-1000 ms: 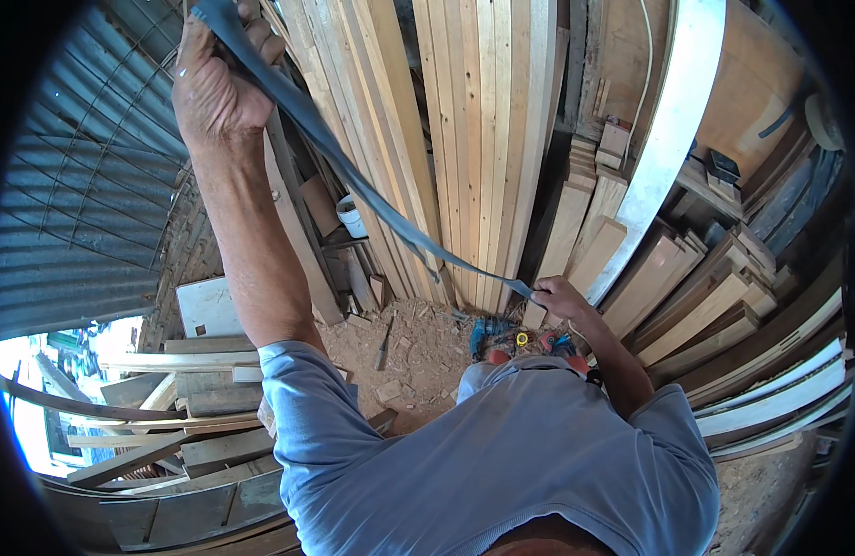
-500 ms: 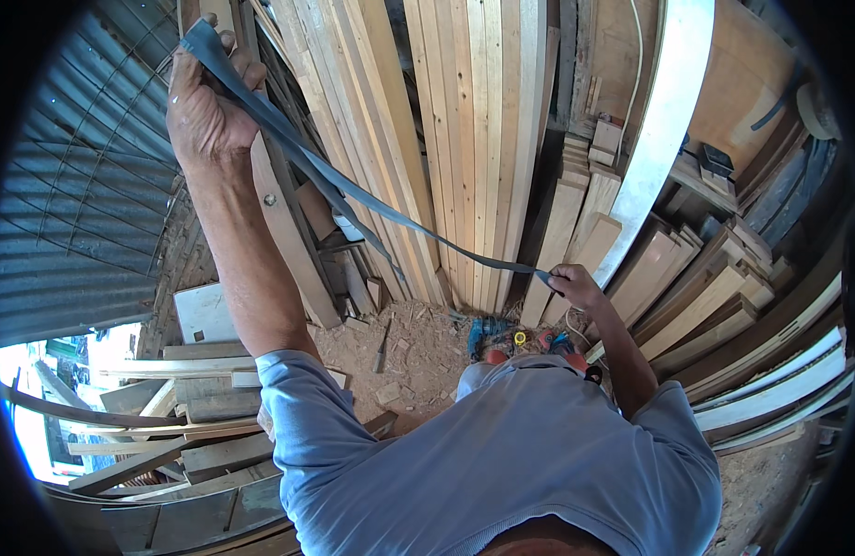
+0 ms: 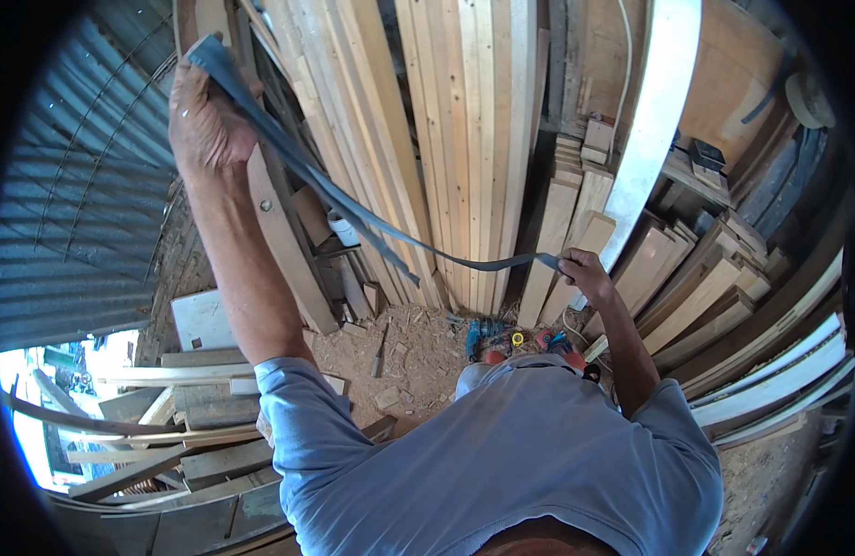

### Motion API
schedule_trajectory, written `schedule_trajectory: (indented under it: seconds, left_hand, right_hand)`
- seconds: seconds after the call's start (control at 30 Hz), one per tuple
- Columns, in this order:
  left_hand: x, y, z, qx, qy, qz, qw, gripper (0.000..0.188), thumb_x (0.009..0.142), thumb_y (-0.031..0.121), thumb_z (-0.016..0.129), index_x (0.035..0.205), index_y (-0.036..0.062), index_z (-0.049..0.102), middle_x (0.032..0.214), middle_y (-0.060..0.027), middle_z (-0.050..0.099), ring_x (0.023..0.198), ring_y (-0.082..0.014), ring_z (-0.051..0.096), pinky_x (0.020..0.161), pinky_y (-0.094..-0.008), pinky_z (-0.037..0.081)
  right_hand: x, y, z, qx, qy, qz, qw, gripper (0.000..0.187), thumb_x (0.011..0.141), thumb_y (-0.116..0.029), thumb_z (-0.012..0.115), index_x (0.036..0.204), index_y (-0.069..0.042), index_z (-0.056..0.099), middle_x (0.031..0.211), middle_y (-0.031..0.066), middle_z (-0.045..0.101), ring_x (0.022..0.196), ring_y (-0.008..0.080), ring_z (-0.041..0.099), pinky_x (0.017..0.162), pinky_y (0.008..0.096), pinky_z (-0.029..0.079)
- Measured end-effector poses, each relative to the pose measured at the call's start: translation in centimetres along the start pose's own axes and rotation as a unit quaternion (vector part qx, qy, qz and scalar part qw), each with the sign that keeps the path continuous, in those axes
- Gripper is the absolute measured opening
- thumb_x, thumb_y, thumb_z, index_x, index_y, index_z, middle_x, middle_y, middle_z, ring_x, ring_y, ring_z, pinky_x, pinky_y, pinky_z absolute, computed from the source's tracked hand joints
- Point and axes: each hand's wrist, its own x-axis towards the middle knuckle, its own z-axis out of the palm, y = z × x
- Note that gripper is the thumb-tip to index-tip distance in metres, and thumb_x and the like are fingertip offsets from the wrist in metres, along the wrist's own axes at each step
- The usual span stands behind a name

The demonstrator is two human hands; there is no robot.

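Observation:
A long, flat, grey-blue strip [image 3: 353, 206], like rubber or webbing, runs between my two hands. High at the upper left, my left hand [image 3: 208, 125] is closed round it where it loops over; the fingers are partly hidden behind the strip. From that loop a second, shorter length hangs down and ends loose above the floor, in front of the upright planks. My right hand [image 3: 587, 276], at the centre right, pinches the strip's other end between thumb and fingers. Between the hands the strip slopes down to the right and sags a little before my right hand.
Long planks [image 3: 469, 139] stand upright ahead, beside a pale curved strip [image 3: 652, 130]. Shorter boards [image 3: 654, 255] lean at the right. On the shavings-covered floor lie a blue power tool [image 3: 483, 335], a yellow tape measure [image 3: 517, 339] and a thin tool [image 3: 380, 350]. Scrap wood [image 3: 219, 403] is piled at left.
My right hand has moved slightly up and to the right with its end of the strip. The strip now sags more near that hand, and its loose end has swung slightly right.

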Motion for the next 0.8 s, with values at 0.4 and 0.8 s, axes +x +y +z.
schedule_trajectory:
  seconds: [0.4, 0.8]
  left_hand:
    - [-9.2, -6.1, -0.5, 0.369, -0.128, -0.092, 0.916, 0.042, 0.070, -0.008, 0.041, 0.100, 0.0078, 0.067, 0.092, 0.0009, 0.060, 0.070, -0.0042, 0.045, 0.064, -0.0203, 0.040]
    - [-22.1, -17.3, 7.7, 0.343, -0.214, -0.180, 0.897, 0.030, 0.086, 0.012, 0.079, 0.114, 0.0062, 0.072, 0.098, -0.0072, 0.071, 0.082, -0.0129, 0.065, 0.068, -0.0275, 0.053]
  right_hand:
    - [-2.4, -9.3, 0.5, -0.055, 0.066, -0.159, 0.984, 0.028, 0.088, 0.000, 0.069, 0.112, 0.001, 0.055, 0.092, 0.0046, 0.063, 0.085, 0.0111, 0.060, 0.079, 0.0278, 0.049]
    - [-4.4, -14.9, 4.9, -0.105, -0.007, -0.198, 0.975, 0.022, 0.091, 0.007, 0.064, 0.107, 0.001, 0.050, 0.095, 0.0106, 0.066, 0.095, 0.0175, 0.070, 0.081, 0.0327, 0.053]
